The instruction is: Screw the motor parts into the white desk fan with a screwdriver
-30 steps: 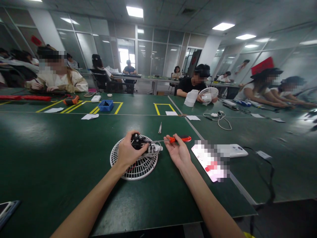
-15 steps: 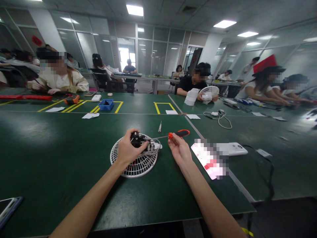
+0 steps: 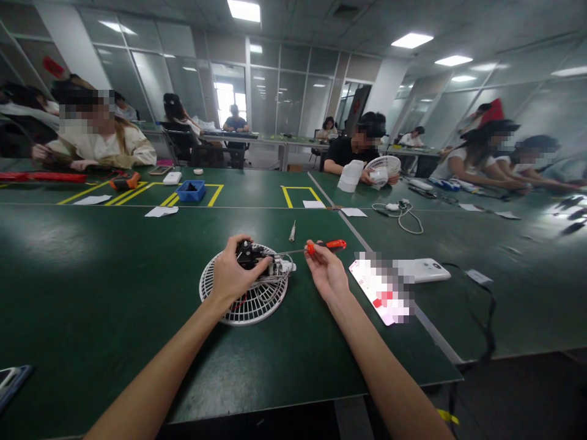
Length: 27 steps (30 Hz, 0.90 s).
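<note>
My left hand (image 3: 233, 272) is curled around a black mechanism (image 3: 246, 253), thumb on its near side and fingers over the far side. My right hand (image 3: 328, 275), palm turned up, pinches the red-and-black screwdriver (image 3: 337, 245) by the front of its handle; the shaft runs left toward the mechanism, its tip too small for me to place. Beneath my left fingers lies a round white grille (image 3: 254, 313), with pale cables and white parts between it and my thumb. Just beyond the gap between my hands is a small slim tool (image 3: 292, 232). Right of my right fingers lie a lit phone (image 3: 369, 284) and, past it, a white casing (image 3: 424, 270). Farther out, beyond my left fingers, stands a blue box (image 3: 191, 196).
</note>
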Each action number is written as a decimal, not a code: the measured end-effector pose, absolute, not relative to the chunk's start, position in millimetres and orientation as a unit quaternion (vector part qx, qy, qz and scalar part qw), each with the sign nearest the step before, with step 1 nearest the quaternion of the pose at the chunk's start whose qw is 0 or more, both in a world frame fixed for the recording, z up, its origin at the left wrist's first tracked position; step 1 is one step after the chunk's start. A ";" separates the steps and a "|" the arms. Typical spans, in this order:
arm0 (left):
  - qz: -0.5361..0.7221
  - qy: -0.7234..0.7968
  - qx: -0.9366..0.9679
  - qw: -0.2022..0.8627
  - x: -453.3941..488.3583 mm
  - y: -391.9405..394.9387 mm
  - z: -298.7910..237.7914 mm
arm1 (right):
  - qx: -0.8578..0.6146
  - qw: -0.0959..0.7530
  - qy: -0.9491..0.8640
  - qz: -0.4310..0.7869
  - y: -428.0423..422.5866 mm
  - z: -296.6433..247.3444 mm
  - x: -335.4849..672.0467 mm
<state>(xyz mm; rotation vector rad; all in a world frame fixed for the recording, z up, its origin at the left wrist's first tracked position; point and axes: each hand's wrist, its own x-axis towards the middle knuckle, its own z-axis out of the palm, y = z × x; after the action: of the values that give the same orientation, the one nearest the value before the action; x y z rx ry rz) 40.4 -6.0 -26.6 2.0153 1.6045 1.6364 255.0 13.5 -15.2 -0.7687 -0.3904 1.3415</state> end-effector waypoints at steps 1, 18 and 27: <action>0.536 0.526 0.659 0.045 40.5 -5.9 -26.8 | -0.347 0.696 -0.173 0.604 13.2 -14.6 254.6; 0.536 0.528 0.657 0.045 40.7 -5.4 -28.3 | -0.406 0.675 -0.200 0.583 10.5 -14.7 256.7; 0.541 0.522 0.658 0.042 40.0 -4.6 -29.1 | -0.383 0.667 -0.183 0.613 14.3 -19.2 259.8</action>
<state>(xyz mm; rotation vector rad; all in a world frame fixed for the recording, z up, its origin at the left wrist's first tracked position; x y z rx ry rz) 40.0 -4.6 -29.1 2.0145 1.5977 1.6552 259.8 14.3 -19.2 -0.8646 -0.4136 1.3826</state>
